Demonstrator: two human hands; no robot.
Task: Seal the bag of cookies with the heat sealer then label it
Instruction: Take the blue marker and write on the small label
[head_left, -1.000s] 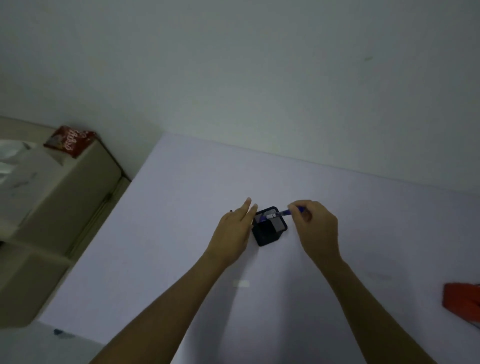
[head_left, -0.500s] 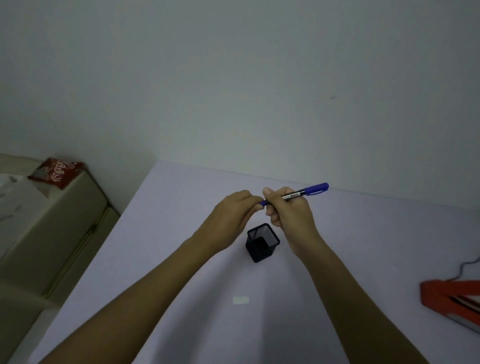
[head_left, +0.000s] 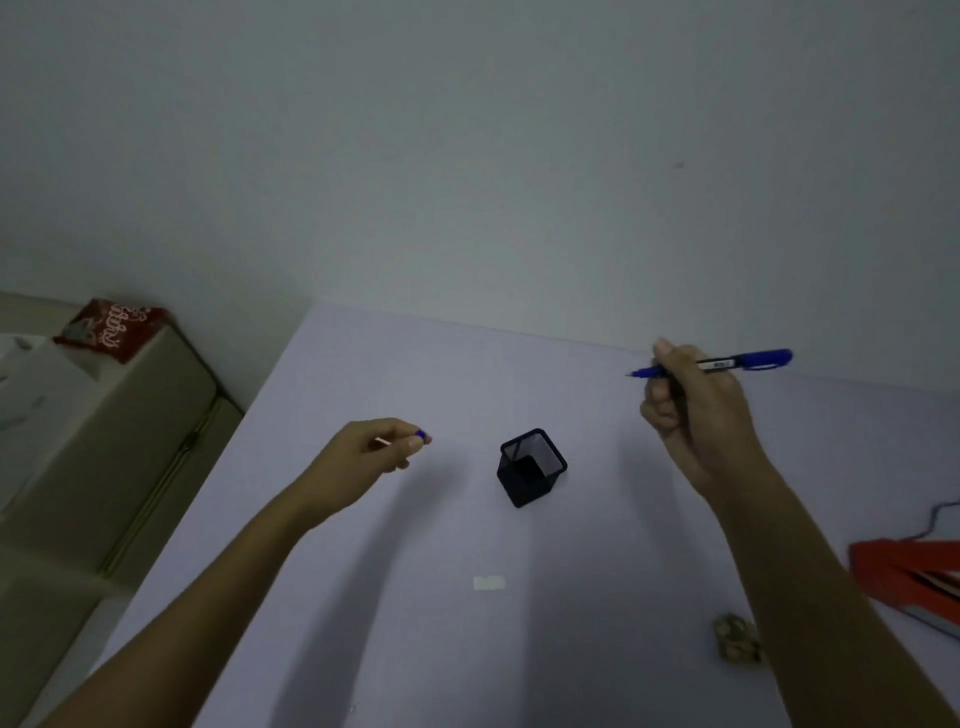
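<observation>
Gripping blue pen (head_left: 727, 362), right hand (head_left: 691, 410); barrel label unreadable; cap (head_left: 421, 435) in left hand (head_left: 363, 457).

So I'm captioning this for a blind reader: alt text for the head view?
A right hand holds an uncapped blue pen above a pale table; the left hand pinches its cap. A black mesh pen holder stands between them.

Dim, bluish light; soft forearm shadows on the table (head_left: 363, 364); edges bowed.
</observation>
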